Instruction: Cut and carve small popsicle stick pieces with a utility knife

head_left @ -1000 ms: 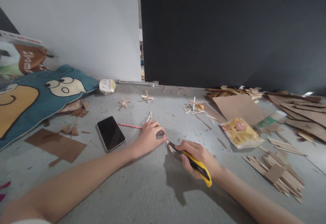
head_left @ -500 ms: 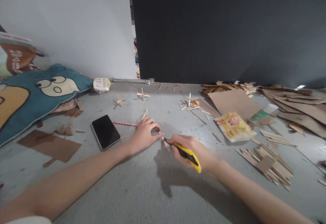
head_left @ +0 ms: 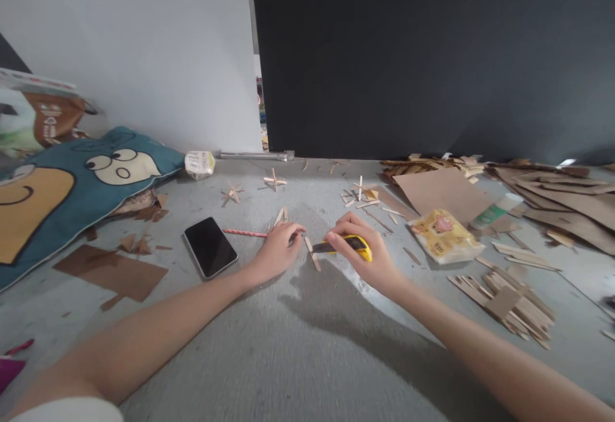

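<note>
My right hand (head_left: 362,252) is wrapped round a yellow and black utility knife (head_left: 358,247), its blade pointing left. The blade tip is beside a short wooden stick (head_left: 312,254) lying on the grey table (head_left: 269,358). To the left of that stick, my left hand (head_left: 281,247) rests on the table with fingers curled; whether anything small is between them is hidden. Just beyond it lie joined stick pieces (head_left: 281,215), and a red and white striped stick (head_left: 245,233) runs up to it from the left.
A phone (head_left: 210,247) lies left of my left hand. Small stick crosses (head_left: 275,180) stand farther back. On the right are a yellow tissue pack (head_left: 444,236), a glue stick (head_left: 497,211), a stick bundle (head_left: 504,300) and cardboard (head_left: 442,194). A blue cushion (head_left: 96,185) is at left.
My right hand has lifted and turned the knife, its blade now lying more level. My left hand has drawn back slightly from the short stick. The view has shifted a little left.
</note>
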{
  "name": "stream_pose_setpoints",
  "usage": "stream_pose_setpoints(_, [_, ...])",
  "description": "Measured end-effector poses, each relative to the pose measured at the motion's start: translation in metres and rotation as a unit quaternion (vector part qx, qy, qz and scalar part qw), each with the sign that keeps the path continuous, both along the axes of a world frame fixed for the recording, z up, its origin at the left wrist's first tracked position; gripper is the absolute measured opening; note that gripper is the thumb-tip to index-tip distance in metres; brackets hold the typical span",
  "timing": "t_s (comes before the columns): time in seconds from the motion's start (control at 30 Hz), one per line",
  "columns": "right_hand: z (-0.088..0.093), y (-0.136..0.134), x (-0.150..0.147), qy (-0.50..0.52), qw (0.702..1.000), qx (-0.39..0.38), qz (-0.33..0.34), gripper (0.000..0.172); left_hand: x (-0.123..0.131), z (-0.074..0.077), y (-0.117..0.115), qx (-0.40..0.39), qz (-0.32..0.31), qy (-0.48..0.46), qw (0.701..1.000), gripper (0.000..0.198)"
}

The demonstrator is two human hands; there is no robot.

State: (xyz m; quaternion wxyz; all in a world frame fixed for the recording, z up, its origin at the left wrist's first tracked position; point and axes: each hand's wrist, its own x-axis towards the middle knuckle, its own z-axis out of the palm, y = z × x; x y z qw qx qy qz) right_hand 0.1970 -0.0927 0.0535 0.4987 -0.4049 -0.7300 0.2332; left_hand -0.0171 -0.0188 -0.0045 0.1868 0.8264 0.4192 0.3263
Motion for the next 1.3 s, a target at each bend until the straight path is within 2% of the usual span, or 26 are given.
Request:
stream_pose_setpoints(0.1, [0.002,0.009,-0.006,0.046,0.999,-0.001,-0.010,0.039,0.001,-0.001,0.001,-0.003,0.001,0.002,1.000,0.021])
stream_pose_setpoints(0.2, [0.001,0.019,-0.014,0.111,0.992,-0.052,0.010,0.044,0.000,-0.001,0.001,-0.006,0.004,0.001,1.000,0.019])
stream_pose_setpoints(0.33, [0.000,0.032,-0.033,0.250,0.957,-0.133,0.065,0.044,-0.002,-0.002,0.003,0.003,-0.018,0.006,1.000,0.018])
stream_pose_setpoints(0.5, [-0.004,0.038,-0.057,0.334,0.932,-0.113,0.079,0.063,-0.002,-0.006,0.005,0.003,-0.016,0.004,1.000,0.019])
stream_pose_setpoints(0.6, [-0.005,0.039,-0.062,0.326,0.936,-0.115,0.064,0.066,-0.001,-0.005,0.004,-0.005,-0.011,0.012,1.000,0.019])
stream_pose_setpoints(0.73, [-0.005,0.042,-0.059,0.330,0.937,-0.112,0.013,0.065,-0.002,-0.003,0.001,0.008,-0.017,0.007,1.000,0.020])
stream_pose_setpoints(0.97, [-0.013,0.032,-0.060,0.295,0.951,-0.056,-0.080,0.064,0.000,-0.005,0.001,-0.001,-0.001,0.008,1.000,0.022])
stream_pose_setpoints(1.3, [-0.020,0.037,-0.059,0.284,0.953,-0.061,-0.084,0.062,-0.002,-0.002,0.000,-0.003,-0.010,0.013,1.000,0.021])
